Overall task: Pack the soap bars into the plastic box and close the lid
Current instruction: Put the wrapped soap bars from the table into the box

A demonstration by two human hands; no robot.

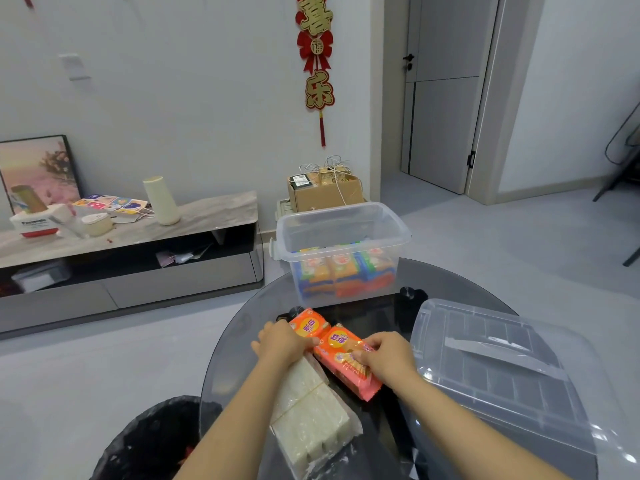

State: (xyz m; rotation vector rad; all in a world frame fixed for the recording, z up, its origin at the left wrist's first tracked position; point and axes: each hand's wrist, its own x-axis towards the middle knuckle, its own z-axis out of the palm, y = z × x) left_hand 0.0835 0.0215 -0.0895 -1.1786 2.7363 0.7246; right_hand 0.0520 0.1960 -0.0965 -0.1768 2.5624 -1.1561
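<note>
A clear plastic box (346,220) stands open at the far edge of the round glass table (228,368), with several wrapped soap packs (343,271) inside. Its clear lid (502,375) lies flat on the table at the right. In front of me lie two orange soap packs. My left hand (282,342) grips the left orange pack (310,323). My right hand (388,356) holds the right orange pack (343,358) by its right side. A clear-wrapped bundle of white soap bars (311,417) lies under my left forearm.
A low TV cabinet (138,237) with a cream cylinder, small boxes and a framed picture runs along the left wall. A cardboard box (325,192) sits behind the plastic box. A black bin bag (152,441) is on the floor at lower left. A grey door is at right.
</note>
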